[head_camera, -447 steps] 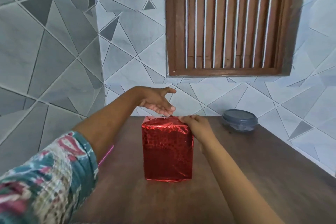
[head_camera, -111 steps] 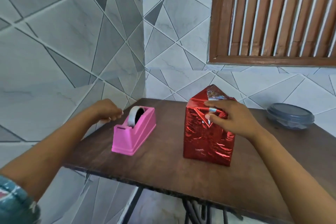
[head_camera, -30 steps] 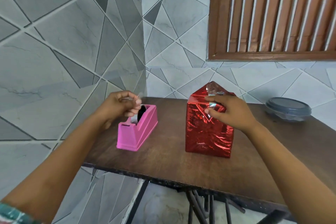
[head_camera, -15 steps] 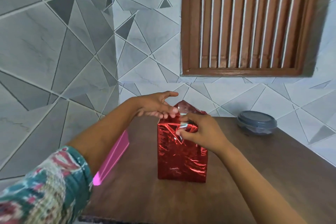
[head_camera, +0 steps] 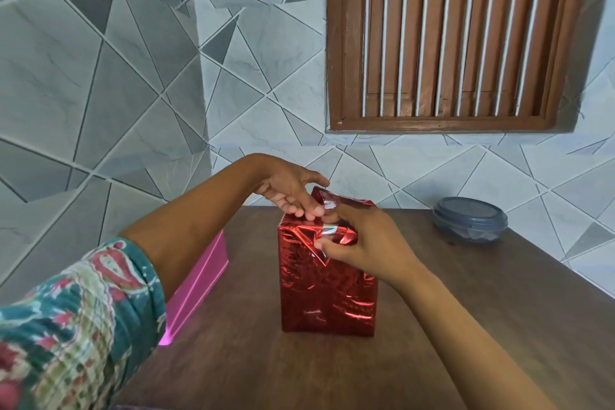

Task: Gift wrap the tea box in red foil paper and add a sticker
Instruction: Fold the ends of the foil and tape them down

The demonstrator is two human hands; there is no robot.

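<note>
Tea box (head_camera: 327, 293): red-foil wrapped, upright on the desk (head_camera: 482, 326).
Tape dispenser (head_camera: 199, 286): pink, left of the box.
Left hand (head_camera: 289, 191): straight fingers press the box's top edge.
Right hand (head_camera: 362, 243): pinches the folded flap on the box's front.
Lidded container (head_camera: 470, 220): right of the box, well apart.

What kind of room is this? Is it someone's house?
Most likely a corner of a home, though I can't be sure. The walls are grey patterned tiles, there is a barred wooden window, and a wooden table holds a foil-wrapped box, a pink tape dispenser and a lidded container.
</note>
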